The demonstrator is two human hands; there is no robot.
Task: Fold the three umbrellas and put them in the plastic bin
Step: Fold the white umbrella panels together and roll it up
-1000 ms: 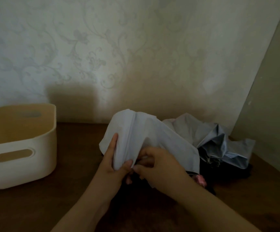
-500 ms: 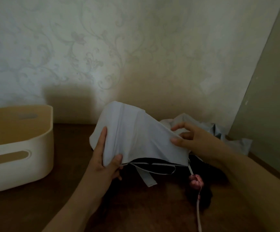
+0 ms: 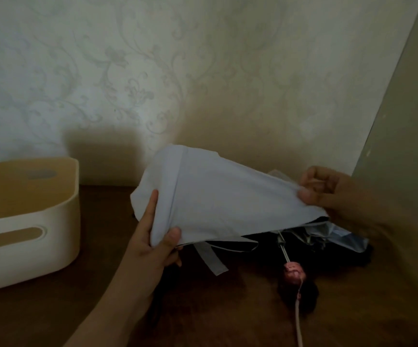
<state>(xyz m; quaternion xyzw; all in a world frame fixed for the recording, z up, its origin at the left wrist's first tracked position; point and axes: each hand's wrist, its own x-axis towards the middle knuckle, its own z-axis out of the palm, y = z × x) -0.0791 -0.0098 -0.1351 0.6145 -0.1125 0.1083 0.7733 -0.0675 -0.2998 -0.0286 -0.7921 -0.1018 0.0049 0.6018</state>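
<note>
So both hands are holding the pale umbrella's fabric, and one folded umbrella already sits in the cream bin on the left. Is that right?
Not quite. The head view shows the cream bin with nothing inside it. The rest holds: the left hand and the right hand both grip the pale umbrella, and the bin does stand on the left.

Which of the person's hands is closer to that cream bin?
Left. The left hand grips the pale umbrella canopy at its end beside the plastic bin; the right hand pinches the far end.
</note>
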